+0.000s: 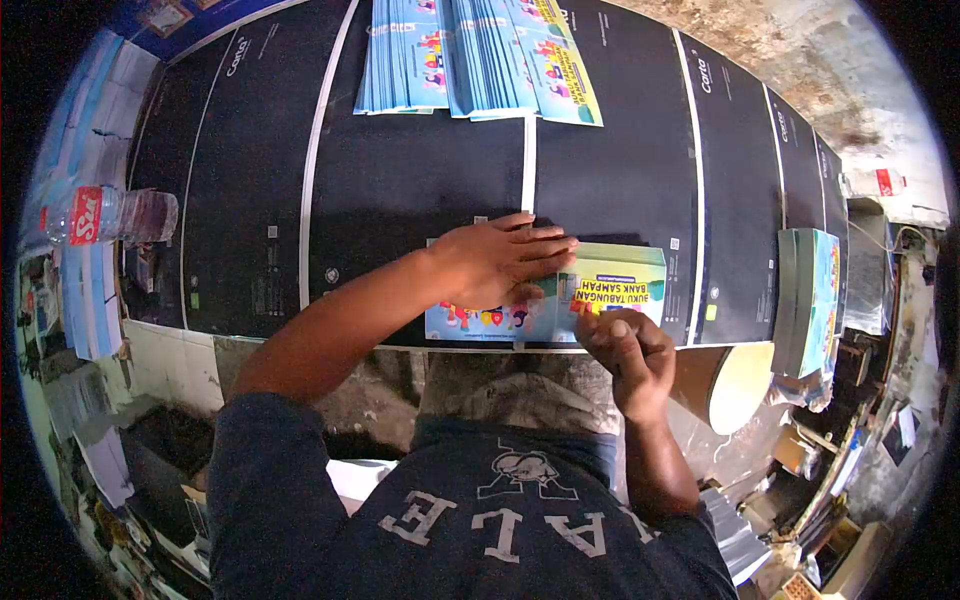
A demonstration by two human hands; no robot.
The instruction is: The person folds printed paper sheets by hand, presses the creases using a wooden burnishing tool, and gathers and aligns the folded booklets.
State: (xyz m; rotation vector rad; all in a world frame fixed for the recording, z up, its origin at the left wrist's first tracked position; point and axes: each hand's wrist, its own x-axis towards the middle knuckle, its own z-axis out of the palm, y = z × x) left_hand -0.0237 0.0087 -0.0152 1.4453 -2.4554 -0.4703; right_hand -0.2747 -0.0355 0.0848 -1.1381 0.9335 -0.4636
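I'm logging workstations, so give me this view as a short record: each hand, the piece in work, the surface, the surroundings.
Left hand: flat on the booklet
Right hand: curled at the booklet's near edge; grip unclear
Booklet: open, yellow side right, blue side left
Table: dark panels, pale seams
Far side: pile of booklets
Right: stack
Left: bottle

On my feed, black corners ring a wide-angle view that bows the table (420, 170). The pale surface (790, 45) at upper right looks brightest; the dark shirt (450, 565) sits dim and grainy. Print on the booklet (625, 280) reads clearly, while outer clutter looks soft.
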